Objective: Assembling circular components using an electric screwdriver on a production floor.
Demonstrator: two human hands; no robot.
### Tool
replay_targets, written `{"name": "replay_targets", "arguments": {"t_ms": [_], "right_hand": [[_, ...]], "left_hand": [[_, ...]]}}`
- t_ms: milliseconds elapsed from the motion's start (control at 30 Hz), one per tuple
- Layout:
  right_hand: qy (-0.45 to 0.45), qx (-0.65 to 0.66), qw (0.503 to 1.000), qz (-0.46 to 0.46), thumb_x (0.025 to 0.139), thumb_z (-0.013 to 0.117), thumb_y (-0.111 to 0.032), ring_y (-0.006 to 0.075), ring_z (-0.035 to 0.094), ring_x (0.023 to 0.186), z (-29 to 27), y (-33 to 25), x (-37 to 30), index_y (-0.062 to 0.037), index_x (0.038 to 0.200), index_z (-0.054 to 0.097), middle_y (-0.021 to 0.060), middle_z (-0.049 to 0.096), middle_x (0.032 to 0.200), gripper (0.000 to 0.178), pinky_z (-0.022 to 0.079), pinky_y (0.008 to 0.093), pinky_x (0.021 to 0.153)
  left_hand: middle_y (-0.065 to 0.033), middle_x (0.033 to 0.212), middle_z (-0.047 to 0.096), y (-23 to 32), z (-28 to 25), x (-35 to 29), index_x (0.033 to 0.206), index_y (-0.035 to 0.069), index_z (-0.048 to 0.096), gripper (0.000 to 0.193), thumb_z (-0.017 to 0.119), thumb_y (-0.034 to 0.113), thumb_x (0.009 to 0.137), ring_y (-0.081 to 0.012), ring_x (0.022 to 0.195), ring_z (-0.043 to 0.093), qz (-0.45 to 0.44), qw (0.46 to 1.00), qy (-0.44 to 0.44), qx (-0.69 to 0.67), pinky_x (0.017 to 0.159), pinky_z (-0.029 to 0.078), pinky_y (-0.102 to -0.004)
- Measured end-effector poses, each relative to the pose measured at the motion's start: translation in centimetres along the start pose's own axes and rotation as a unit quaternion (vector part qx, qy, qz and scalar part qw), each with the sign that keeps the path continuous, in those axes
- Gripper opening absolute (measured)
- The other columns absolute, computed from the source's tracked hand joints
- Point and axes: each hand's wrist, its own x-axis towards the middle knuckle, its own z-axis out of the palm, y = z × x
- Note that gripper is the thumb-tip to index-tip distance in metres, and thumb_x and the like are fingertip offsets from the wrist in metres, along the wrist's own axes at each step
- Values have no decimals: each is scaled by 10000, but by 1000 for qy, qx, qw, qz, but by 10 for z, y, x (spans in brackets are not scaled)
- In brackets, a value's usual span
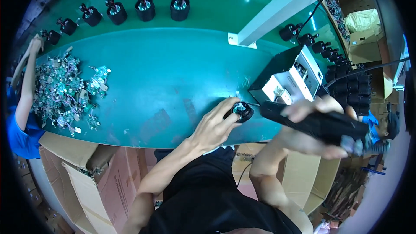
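My left hand (215, 123) grips a small black round housing (248, 113) against the green tabletop, near its front edge. Inside the housing, a pale green circuit board (238, 108) shows. My right hand (310, 125), somewhat blurred, is wrapped around a black electric screwdriver (320, 126). Its thin bit points left and reaches the housing's rim; whether it touches a screw cannot be made out. Just beyond the screwdriver stands an open white and black box (288, 82) with a pale fitting and small parts in it.
Loose circuit boards (60, 91) lie heaped at the left. Black housings with wires (145, 6) stand in a row along the far green strip; more housings (353, 84) crowd the right. A white metal post (277, 8) rises at the back. A co-worker's arm (28, 82) reaches in at left. Cardboard boxes (104, 182) stand below.
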Motion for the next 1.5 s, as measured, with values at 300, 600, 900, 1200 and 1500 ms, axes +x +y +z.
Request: {"name": "replay_targets", "arguments": {"t_ms": [300, 600, 900, 1200, 1500], "right_hand": [[154, -117, 975, 105, 922, 345, -694, 141, 517, 414, -30, -6, -43, -74, 1372, 311, 136, 595, 920, 767, 432, 255, 342], [103, -160, 975, 117, 886, 416, -716, 198, 537, 445, -20, -1, -73, -43, 1295, 352, 188, 603, 917, 790, 418, 250, 401], [94, -157, 973, 138, 866, 402, -750, 183, 560, 493, -20, 4, -80, -26, 1280, 370, 170, 608, 909, 834, 425, 233, 450], [163, -127, 971, 117, 893, 373, -727, 174, 553, 484, -37, -2, -89, -18, 1314, 325, 161, 588, 915, 826, 443, 247, 442], [224, -119, 963, 91, 935, 346, -676, 169, 534, 479, -23, -5, -86, -14, 1335, 277, 153, 567, 942, 776, 449, 258, 435]], "left_hand": [[-167, 1158, 562, -80, -58, 149, 916, 30, 520, 234, 702, 84, 779, -322, 853, 609, -1, 987, 64, 148, 751, 496, -402], [-245, 1387, 392, -114, -67, 166, 1146, 12, 479, 406, 680, 72, 799, -437, 1224, 460, -40, 956, 104, 270, 1010, 405, -446], [-84, 1010, 651, 68, -55, 36, 863, 28, 619, 91, 661, -25, 802, -213, 933, 605, -154, 981, 80, -89, 840, 475, -308], [-86, 905, 614, 111, -60, 56, 884, 12, 587, 20, 601, 18, 871, -222, 778, 570, 71, 960, -197, -185, 704, 463, -336], [-138, 1110, 593, 153, -123, 102, 1086, -24, 537, 169, 524, 43, 931, -270, 903, 591, 273, 829, -467, 140, 769, 493, -371]]}}
